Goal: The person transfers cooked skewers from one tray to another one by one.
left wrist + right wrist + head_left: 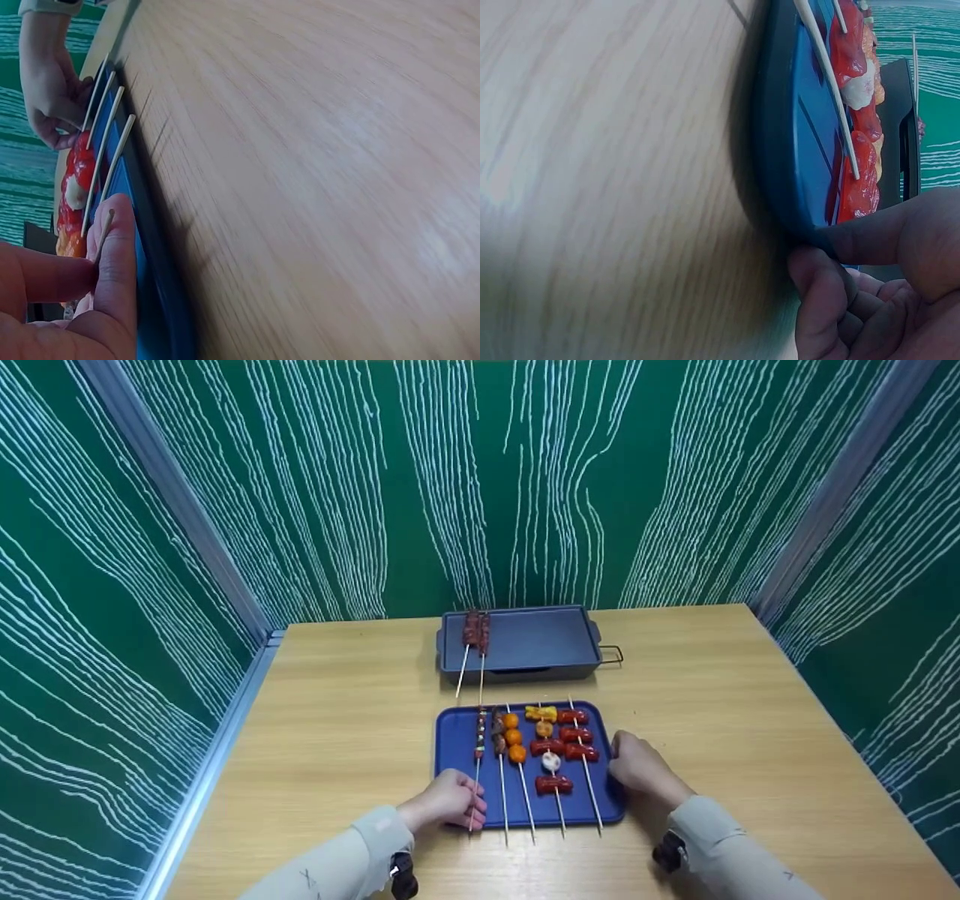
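Note:
My left hand [450, 799] pinches the stick of the leftmost skewer [481, 731] between thumb and fingers, over the near left corner of a blue tray [455, 735]. In the left wrist view the stick's tip [108, 217] pokes out past the fingertips. My right hand [643, 765] grips the tray's right edge, thumb on top of the rim [799, 187] and curled fingers below. Between the hands lie a dark meat skewer [499, 742], an orange ball skewer [515, 739], a mixed skewer [551, 763] and a red sausage skewer [581, 751], sticks toward me.
Behind the tray stands a dark rectangular grill pan [536, 637] with a wire handle [612, 654] on its right. Two meat skewers [472, 630] lie at its left, sticks overhanging the near edge. Green patterned walls [540, 495] enclose the wooden table [337, 720].

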The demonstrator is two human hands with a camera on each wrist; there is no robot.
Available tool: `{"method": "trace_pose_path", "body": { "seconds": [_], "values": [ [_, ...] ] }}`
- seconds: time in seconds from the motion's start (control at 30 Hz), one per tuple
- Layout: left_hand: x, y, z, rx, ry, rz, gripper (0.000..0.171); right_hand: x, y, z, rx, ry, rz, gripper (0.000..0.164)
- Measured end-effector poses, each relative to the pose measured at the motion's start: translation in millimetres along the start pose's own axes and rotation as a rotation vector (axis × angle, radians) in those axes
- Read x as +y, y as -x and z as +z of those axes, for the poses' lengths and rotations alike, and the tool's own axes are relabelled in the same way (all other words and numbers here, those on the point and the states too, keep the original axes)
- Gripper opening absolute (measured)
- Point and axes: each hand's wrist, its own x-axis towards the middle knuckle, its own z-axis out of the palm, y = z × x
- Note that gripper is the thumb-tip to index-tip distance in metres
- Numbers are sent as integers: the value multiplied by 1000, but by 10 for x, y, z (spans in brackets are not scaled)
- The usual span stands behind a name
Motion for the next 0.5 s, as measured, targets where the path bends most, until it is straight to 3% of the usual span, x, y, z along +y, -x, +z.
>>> {"method": "trace_pose_path", "body": {
  "seconds": [0.2,0.5],
  "values": [
    [19,-9,32,-15,-12,4,22,16,-13,-7,-5,-18,-3,11],
    [59,-13,41,-40,-18,19,16,-221,146,-107,-22,-28,26,13]
  ]
}}
